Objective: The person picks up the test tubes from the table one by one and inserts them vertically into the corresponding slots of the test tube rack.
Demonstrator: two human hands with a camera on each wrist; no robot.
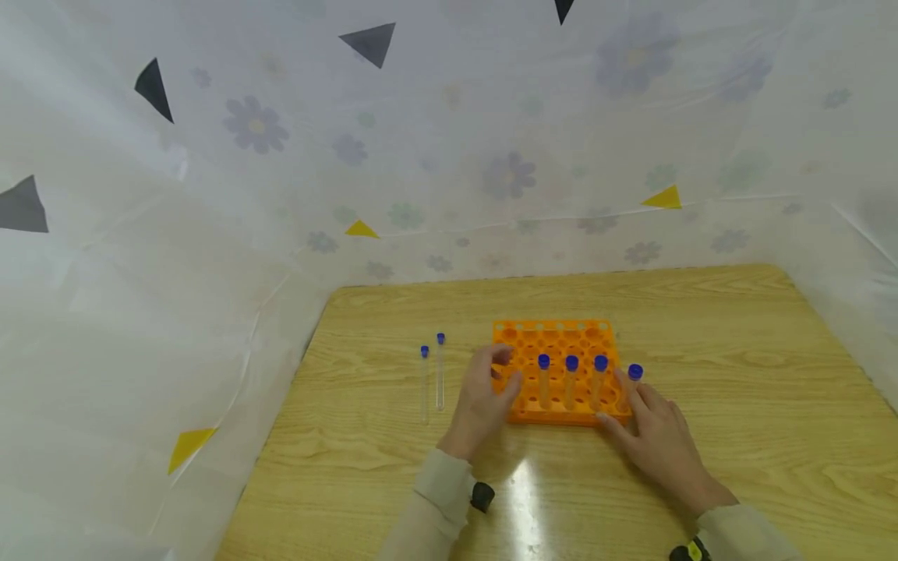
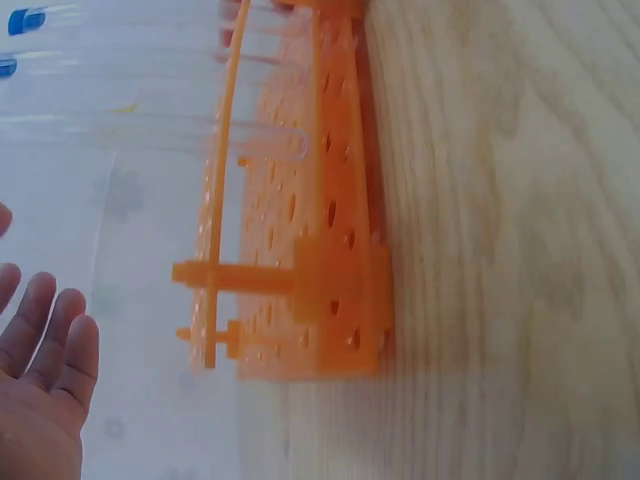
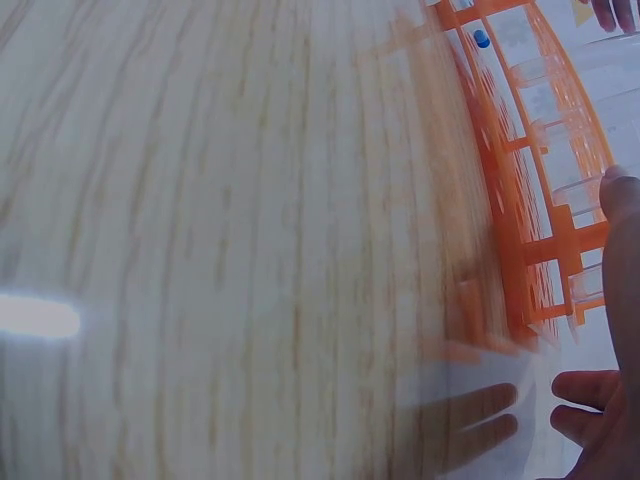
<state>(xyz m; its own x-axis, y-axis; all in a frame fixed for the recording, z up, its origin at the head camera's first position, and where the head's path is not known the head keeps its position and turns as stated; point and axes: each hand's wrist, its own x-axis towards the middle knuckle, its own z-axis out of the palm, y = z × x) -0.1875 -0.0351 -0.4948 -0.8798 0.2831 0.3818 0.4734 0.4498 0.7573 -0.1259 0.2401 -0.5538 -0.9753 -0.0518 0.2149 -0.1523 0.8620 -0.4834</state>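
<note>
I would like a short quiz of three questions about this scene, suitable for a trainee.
1. How many blue-capped tubes stand in the orange rack?
2. Complete: in the head view, two loose tubes lie to the ____ of the rack.
3. True or false: the right hand is nearer than the left hand to the rightmost tube.

Key: 1. Four. 2. Left. 3. True.

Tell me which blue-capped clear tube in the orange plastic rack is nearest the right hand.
The rightmost blue-capped clear tube in the orange plastic rack: it sits beside the right hand, while the other three stand farther left.
</note>
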